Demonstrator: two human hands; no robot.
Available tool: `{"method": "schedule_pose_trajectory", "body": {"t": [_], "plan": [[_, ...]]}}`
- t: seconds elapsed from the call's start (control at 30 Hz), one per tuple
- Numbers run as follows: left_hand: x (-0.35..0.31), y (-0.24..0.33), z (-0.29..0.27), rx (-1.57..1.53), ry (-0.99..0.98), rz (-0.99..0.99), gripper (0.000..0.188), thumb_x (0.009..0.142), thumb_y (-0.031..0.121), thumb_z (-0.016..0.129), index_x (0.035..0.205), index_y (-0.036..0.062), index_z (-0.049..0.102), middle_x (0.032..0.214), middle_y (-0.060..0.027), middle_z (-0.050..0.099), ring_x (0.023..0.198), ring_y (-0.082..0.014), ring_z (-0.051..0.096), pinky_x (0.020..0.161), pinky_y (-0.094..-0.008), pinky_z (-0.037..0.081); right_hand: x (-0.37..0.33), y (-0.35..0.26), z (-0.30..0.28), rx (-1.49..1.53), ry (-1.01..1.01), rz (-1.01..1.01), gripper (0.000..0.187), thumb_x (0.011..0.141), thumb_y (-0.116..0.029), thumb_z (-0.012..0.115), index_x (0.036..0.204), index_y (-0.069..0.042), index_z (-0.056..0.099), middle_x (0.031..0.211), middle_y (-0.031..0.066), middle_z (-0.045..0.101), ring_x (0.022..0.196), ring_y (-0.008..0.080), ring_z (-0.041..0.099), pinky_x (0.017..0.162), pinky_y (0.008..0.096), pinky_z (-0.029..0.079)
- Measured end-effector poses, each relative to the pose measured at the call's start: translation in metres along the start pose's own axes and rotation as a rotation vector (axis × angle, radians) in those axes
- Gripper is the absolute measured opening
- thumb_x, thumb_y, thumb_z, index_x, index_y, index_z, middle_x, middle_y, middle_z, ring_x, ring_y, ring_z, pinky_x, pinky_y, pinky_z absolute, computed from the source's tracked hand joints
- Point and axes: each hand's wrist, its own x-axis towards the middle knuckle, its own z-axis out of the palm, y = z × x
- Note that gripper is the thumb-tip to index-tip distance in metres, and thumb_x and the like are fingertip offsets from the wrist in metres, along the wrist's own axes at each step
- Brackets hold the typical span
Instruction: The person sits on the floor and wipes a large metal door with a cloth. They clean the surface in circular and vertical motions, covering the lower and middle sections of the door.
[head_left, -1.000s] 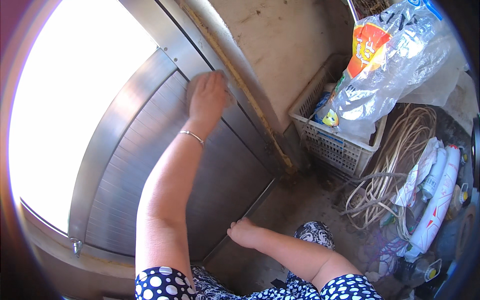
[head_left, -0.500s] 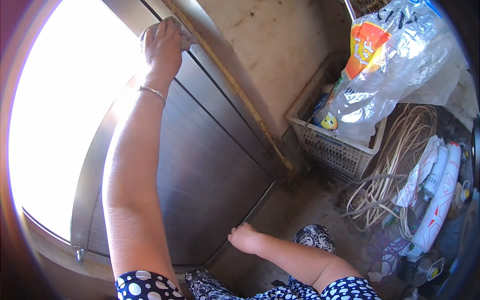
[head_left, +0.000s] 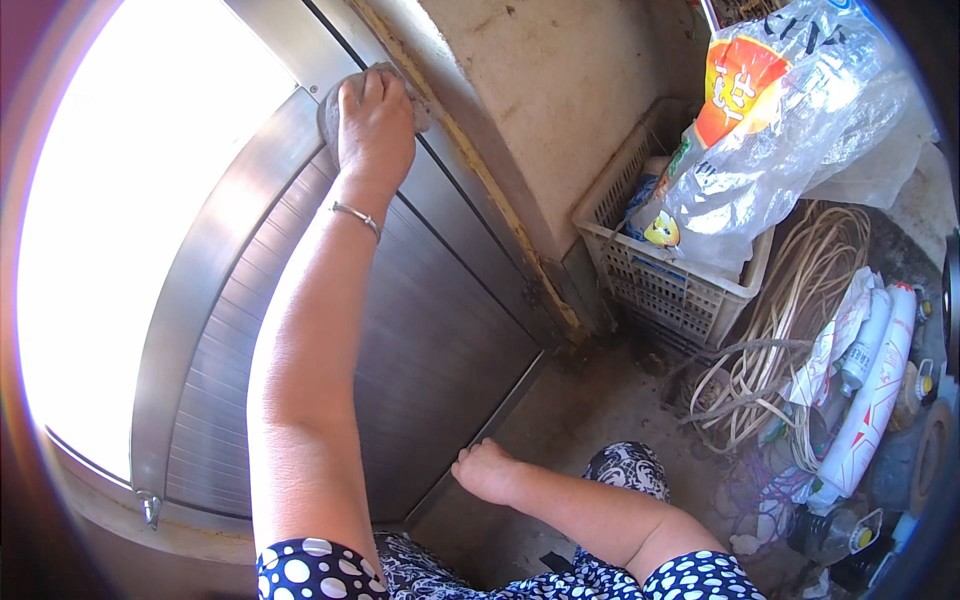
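Note:
My left hand (head_left: 377,130) presses a crumpled grey cloth (head_left: 335,115) against the frame of a brushed metal door (head_left: 390,340), near the upper hinge-side edge. Its fingers are wrapped over the cloth, and a thin bracelet (head_left: 357,216) circles the wrist. Down by the door's bottom edge, my right hand (head_left: 485,470) is closed with the fingers curled at that edge. Whether it grips the edge or something small is hidden.
A pale plastic crate (head_left: 670,285) with a large clear plastic bag (head_left: 770,150) stands at the right by the wall. Beside it lie a coil of pale cord (head_left: 800,310), a white rolled tube (head_left: 875,400) and plastic bottles (head_left: 840,535). Bright light fills the left opening.
My left hand has slid the cloth to the right and downward along the door frame. The right hand has stayed almost in place.

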Motion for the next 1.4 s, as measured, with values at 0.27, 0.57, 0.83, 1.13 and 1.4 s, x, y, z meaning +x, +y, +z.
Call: {"method": "schedule_pose_trajectory", "body": {"t": [0.27,0.57,0.83,1.13,1.4], "plan": [[-0.019,0.030,0.019,0.018,-0.023,0.059,0.036,0.082,0.012,0.051,0.116,0.0030,0.059,0.126,-0.0109,0.049,0.124,-0.0258,0.038,0.103,-0.0461,0.028,0.003,0.002,0.002,-0.006,-0.021,0.001,0.022,0.081,-0.012,0.057,0.100,-0.009,0.066,0.104,0.0108,0.064,0.096,0.0263,0.062,0.076,0.0423,0.047],[-0.074,0.062,0.050,-0.061,0.017,0.260,0.035,0.082,0.018,0.052,0.112,0.0056,0.062,0.125,-0.0103,0.050,0.123,-0.0253,0.038,0.104,-0.0438,0.027,0.007,0.000,-0.001,0.014,-0.005,-0.017,0.024,0.081,-0.012,0.058,0.102,-0.009,0.066,0.106,0.0112,0.064,0.097,0.0269,0.062,0.077,0.0413,0.048],[0.021,-0.047,-0.013,0.139,0.078,-0.051,0.037,0.078,0.007,0.056,0.115,0.0066,0.057,0.127,-0.0070,0.049,0.124,-0.0234,0.040,0.105,-0.0399,0.030,0.005,0.004,-0.009,0.026,-0.014,0.002,0.024,0.080,-0.013,0.059,0.102,-0.008,0.067,0.105,0.0106,0.064,0.096,0.0265,0.063,0.075,0.0420,0.048],[0.013,-0.027,0.002,0.013,0.090,-0.150,0.038,0.082,0.012,0.058,0.118,0.0003,0.057,0.129,-0.0116,0.048,0.124,-0.0238,0.041,0.107,-0.0386,0.026,0.015,-0.005,0.001,0.037,-0.045,0.002,0.023,0.080,-0.013,0.059,0.102,-0.008,0.067,0.106,0.0105,0.063,0.096,0.0278,0.062,0.076,0.0450,0.047],[-0.061,0.051,0.031,0.082,-0.147,0.129,0.048,0.084,0.013,0.048,0.128,-0.0056,0.046,0.139,-0.0167,0.039,0.130,-0.0288,0.034,0.109,-0.0417,0.022,0.011,-0.003,0.008,-0.010,-0.019,0.031,0.025,0.078,-0.012,0.061,0.102,-0.007,0.067,0.105,0.0123,0.064,0.095,0.0283,0.063,0.075,0.0414,0.048]]}}
